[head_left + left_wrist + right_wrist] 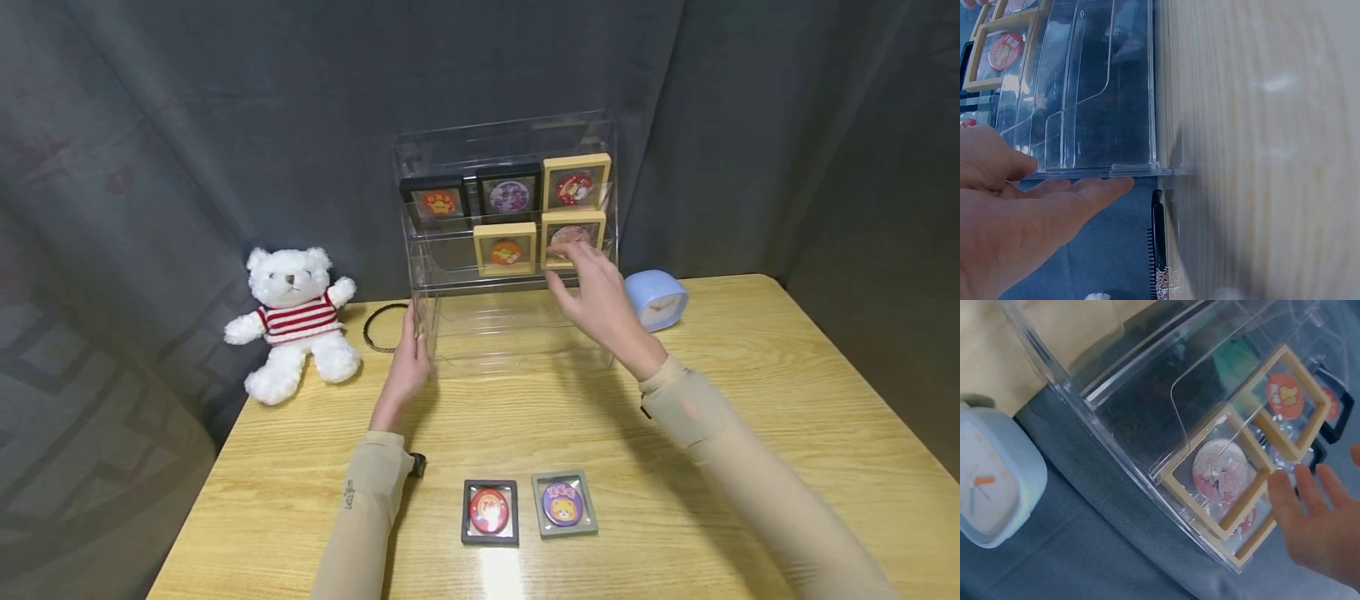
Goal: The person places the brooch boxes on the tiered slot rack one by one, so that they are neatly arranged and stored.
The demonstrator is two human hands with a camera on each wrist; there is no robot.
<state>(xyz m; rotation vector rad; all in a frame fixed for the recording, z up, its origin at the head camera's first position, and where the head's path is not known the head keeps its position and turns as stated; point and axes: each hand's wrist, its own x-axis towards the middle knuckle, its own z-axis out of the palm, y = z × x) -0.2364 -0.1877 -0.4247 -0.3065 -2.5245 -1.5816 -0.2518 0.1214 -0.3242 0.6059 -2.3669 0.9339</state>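
A clear plastic tiered display stand (510,325) rises at the back of the table. My left hand (408,367) holds its left side panel, straight fingers along the outside and thumb at the front edge. In the left wrist view the panel runs between thumb and fingers. My right hand (592,292) hovers before the lower-right cream-framed badge (572,217), thumb spread from loosely bent fingers. In the right wrist view the fingertips are right at that frame's (1222,475) edge. Beside it stands a cream frame with an orange badge (505,250).
Higher up are two black-framed badges (438,202) and another cream frame (576,185). Nearer on the table lie a black-framed red badge (489,512) and a grey-framed purple badge (564,503). A white teddy bear (291,317), dark ring (367,329) and blue clock (656,298) flank the stand.
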